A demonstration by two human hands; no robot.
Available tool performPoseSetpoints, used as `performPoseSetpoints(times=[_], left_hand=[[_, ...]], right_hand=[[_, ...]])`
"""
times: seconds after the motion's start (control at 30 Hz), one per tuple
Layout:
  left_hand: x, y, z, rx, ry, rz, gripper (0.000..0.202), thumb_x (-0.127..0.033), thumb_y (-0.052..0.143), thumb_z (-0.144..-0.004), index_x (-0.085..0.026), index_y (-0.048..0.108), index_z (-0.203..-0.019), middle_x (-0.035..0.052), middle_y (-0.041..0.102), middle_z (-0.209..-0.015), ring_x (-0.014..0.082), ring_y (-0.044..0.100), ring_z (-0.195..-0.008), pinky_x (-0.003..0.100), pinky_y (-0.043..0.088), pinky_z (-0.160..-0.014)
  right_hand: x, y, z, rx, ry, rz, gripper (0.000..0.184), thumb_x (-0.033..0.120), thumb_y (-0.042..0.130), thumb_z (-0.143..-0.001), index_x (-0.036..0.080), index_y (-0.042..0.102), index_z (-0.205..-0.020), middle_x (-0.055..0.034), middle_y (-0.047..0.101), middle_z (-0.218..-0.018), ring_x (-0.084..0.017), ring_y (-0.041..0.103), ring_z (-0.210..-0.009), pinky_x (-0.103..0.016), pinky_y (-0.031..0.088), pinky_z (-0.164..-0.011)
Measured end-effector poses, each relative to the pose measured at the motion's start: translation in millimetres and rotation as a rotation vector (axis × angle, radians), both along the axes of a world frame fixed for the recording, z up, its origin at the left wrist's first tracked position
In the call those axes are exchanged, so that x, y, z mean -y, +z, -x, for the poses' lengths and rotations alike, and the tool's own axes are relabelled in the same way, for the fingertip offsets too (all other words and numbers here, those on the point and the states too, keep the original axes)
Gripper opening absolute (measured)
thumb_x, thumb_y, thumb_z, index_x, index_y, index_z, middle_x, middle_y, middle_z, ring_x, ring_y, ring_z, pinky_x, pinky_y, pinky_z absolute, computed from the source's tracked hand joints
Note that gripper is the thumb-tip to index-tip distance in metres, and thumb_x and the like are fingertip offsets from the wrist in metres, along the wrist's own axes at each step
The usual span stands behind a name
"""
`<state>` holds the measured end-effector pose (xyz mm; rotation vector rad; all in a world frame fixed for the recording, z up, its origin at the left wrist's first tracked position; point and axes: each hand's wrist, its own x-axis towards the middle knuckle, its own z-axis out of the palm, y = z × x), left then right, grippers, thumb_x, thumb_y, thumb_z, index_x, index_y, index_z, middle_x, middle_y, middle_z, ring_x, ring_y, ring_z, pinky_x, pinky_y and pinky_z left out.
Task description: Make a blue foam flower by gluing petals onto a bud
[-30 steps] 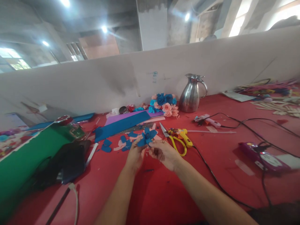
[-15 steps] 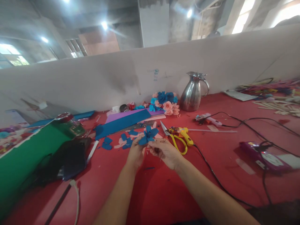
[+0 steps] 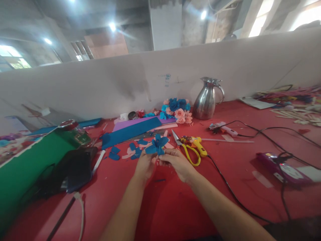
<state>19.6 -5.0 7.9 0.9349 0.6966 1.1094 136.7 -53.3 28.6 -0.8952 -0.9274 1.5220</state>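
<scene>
A blue paper flower (image 3: 157,144) with spread petals is held up over the red table. My left hand (image 3: 146,164) grips it from below on the left, fingers closed. The fingers of my right hand (image 3: 175,160) are pinched at its lower right petal. Just behind lie loose blue petals (image 3: 114,153) and pink paper pieces (image 3: 129,153). Right of my hands rest yellow-handled scissors (image 3: 191,155) and a yellow glue gun (image 3: 200,146), close together. What the fingers cover beneath the flower is hidden.
A steel jug (image 3: 205,100) stands by the white partition, beside a bunch of paper flowers (image 3: 179,108). Blue paper (image 3: 132,132) lies at the back. On the right are a pink glue gun (image 3: 227,129), cables and a purple power strip (image 3: 283,169). A dark pouch (image 3: 79,170) sits left.
The paper flower has turned and tilted slightly, its petals now pointing differently. My right fingers have shifted a little on its lower edge. Both arms stay nearly where they were.
</scene>
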Motion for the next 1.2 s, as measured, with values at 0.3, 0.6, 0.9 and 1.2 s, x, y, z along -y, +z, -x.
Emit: performPoseSetpoints(times=[0.3,0.6,0.9,1.2], left_hand=[[1.4,7.3,-1.4,0.074,0.081,0.015,0.014,-0.014,0.073,-0.055,-0.021,0.061,-0.055,-0.0038,0.061,-0.054,0.0112,0.052,-0.050,0.026,0.046,-0.060],[-3.9,2.3,3.2,0.105,0.082,-0.021,0.014,-0.012,0.072,-0.059,-0.022,0.063,-0.057,-0.0017,0.066,-0.062,0.0147,0.058,-0.062,0.028,0.046,-0.068],[-5.3,-1.4,3.8,0.114,0.099,-0.049,0.015,-0.010,0.072,-0.056,-0.017,0.060,-0.052,-0.0016,0.063,-0.059,0.0116,0.055,-0.060,0.026,0.044,-0.066],[-1.0,7.6,1.7,0.056,0.084,-0.063,0.014,-0.015,0.074,-0.057,-0.024,0.064,-0.057,-0.0013,0.066,-0.064,0.0157,0.056,-0.064,0.028,0.046,-0.070]], right_hand=[[-2.0,2.4,0.6,0.064,-0.061,-0.003,0.012,0.029,0.058,-0.061,0.019,0.062,-0.056,0.0015,0.058,-0.050,-0.011,0.047,-0.051,-0.025,0.034,-0.057],[-5.0,-1.0,0.2,0.035,-0.128,0.003,0.013,0.032,0.062,-0.062,0.020,0.057,-0.060,0.0034,0.056,-0.049,-0.010,0.044,-0.048,-0.025,0.031,-0.054],[-5.2,-0.8,-0.3,0.029,-0.166,-0.084,0.028,0.044,0.074,-0.061,0.018,0.063,-0.064,0.0035,0.056,-0.051,-0.009,0.043,-0.048,-0.025,0.032,-0.054],[-3.0,2.1,2.0,0.054,-0.190,-0.046,0.007,0.023,0.062,-0.058,0.018,0.058,-0.060,0.0053,0.052,-0.051,-0.008,0.043,-0.049,-0.023,0.033,-0.054]])
